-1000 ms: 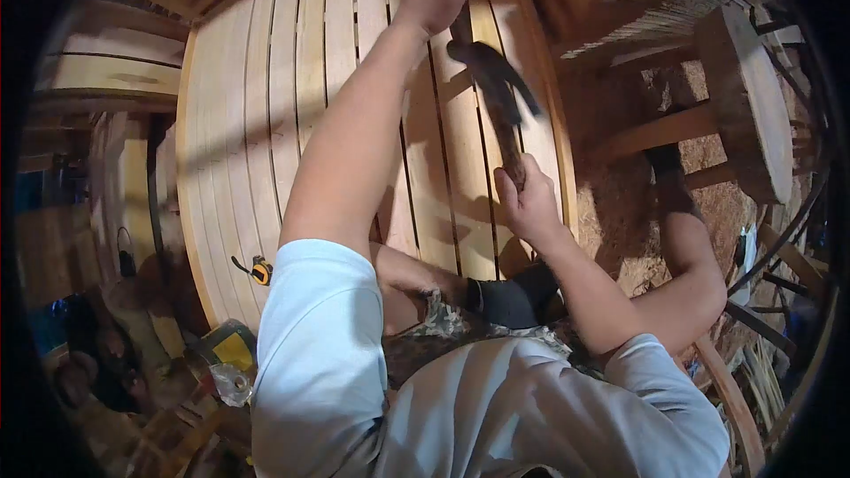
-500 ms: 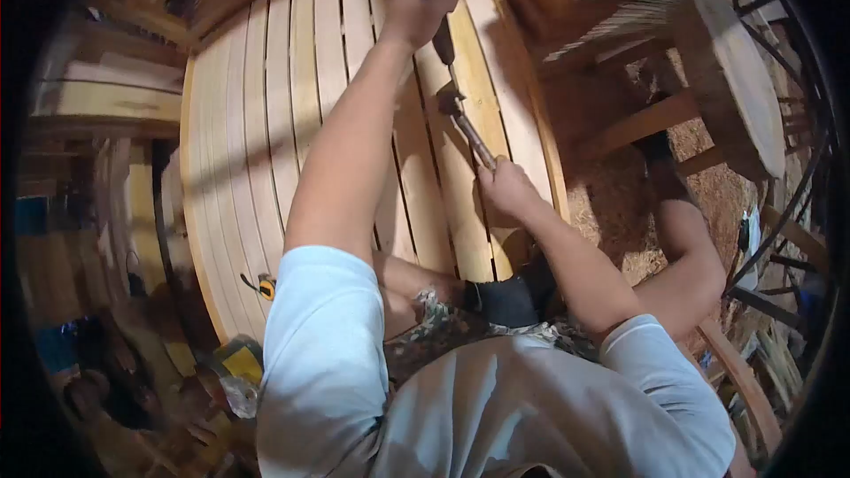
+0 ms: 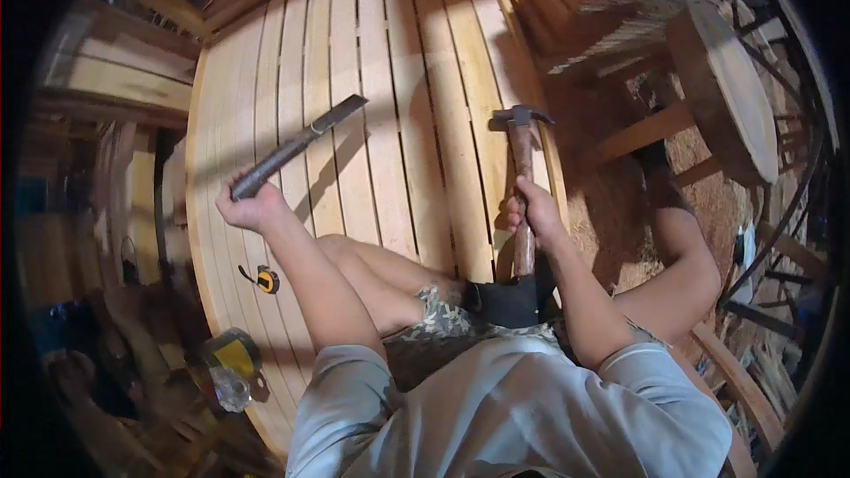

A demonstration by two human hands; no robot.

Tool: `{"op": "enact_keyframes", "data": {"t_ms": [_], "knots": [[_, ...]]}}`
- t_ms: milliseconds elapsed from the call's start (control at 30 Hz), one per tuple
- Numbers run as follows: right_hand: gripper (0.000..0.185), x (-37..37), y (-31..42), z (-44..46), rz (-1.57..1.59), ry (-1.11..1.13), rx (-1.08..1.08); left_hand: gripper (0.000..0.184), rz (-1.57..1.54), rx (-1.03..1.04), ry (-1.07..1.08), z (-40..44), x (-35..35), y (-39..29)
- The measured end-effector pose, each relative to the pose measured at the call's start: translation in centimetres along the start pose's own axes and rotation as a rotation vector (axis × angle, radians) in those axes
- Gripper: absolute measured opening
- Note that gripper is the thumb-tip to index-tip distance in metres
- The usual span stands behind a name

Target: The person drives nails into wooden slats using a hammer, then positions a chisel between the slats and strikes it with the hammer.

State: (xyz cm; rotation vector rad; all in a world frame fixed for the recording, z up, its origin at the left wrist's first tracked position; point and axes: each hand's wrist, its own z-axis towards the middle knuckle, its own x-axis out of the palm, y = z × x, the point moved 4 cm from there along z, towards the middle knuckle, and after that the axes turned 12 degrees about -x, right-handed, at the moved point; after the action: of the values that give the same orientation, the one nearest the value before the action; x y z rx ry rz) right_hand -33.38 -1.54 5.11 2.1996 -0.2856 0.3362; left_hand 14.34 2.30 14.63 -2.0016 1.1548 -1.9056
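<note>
My left hand grips the handle end of a long chisel at the left of the slatted wooden surface. The chisel's flat dark blade points up and to the right, held above the slats, with a shadow beside it. On the right, my right hand is closed around the wooden handle of a claw hammer. Its dark head is at the top, near the surface's right edge, and the handle's end reaches down towards my lap. The two tools are well apart.
A yellow and black tape measure lies on the slats at the left. Near the lower left edge stands a yellow-labelled container beside crumpled clear plastic. A round-topped wooden stool is at the right. My bent legs rest below the hands.
My left hand has come down and left from the top of the slats with the chisel, now fully visible. My right hand has shifted slightly right and down, and the hammer now points upward.
</note>
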Motion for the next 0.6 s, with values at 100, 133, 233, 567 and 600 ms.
{"op": "enact_keyframes", "data": {"t_ms": [100,133,233,567,600], "knots": [[0.029,0.8,-0.1,0.7,0.061,0.037,-0.022,0.011,-0.119,0.000,-0.170,0.9,-6.6,-1.2],[0.029,0.7,-0.6,0.6,-0.007,0.027,-0.049,0.011,-0.100,0.027,-0.226,1.0,-7.7,-1.5],[0.030,3.6,0.6,-1.0,-0.453,-0.036,-0.177,0.009,-0.109,0.043,-0.200,1.8,-7.4,-2.0],[0.022,14.1,4.5,-4.5,-0.639,0.114,-0.946,0.010,-0.187,0.091,-0.313,2.0,-7.8,-2.6],[0.022,13.2,2.9,-3.0,-0.656,0.096,-0.996,0.010,-0.183,0.086,-0.314,2.3,-8.2,-2.6]]}}
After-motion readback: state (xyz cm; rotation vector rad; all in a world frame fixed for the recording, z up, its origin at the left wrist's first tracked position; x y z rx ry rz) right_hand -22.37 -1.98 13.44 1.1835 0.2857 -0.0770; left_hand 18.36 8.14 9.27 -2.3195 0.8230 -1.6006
